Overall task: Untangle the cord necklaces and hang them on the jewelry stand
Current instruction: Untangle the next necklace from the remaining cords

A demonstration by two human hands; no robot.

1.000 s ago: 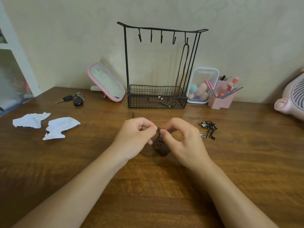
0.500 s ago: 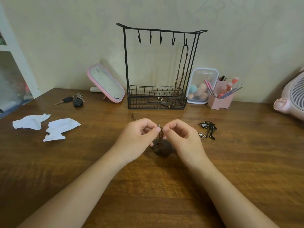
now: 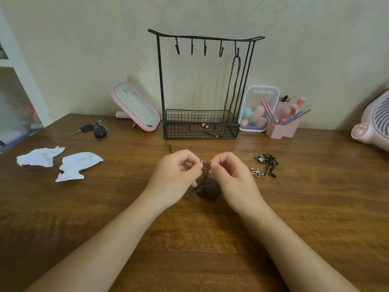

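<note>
Thumb and forefinger of the left hand (image 3: 174, 175) pinch a strand of the brown cord necklace (image 3: 207, 186). The right hand (image 3: 233, 178) pinches the same strand just beside it, so the fingertips of the two hands almost meet. The other fingers of both hands are curled in. A short stretch of cord is lifted between the two pinches, and the rest of the necklace sits in a dark knotted clump on the table (image 3: 315, 197) under the hands. A loose cord end (image 3: 170, 147) lies on the wood just behind the left hand.

To the right, well apart from the hands, lies a bundle of black cords (image 3: 266, 164) with a small silver flower charm. The jewelry stand (image 3: 160, 81) rises at the back against the wall. One long brown necklace (image 3: 232, 85) hangs from its rightmost hook, down into the wire basket at its base. The other four hooks are bare.

A pink mirror (image 3: 135, 106) leans left of the stand, with keys (image 3: 94, 128) and two crumpled tissues (image 3: 77, 165) nearer the left edge. Right of the stand are a clear box of sponges (image 3: 260, 108), a pink brush holder (image 3: 282, 127) and a pink fan (image 3: 372, 125). The table is dark wood; the wall is plain and pale.
</note>
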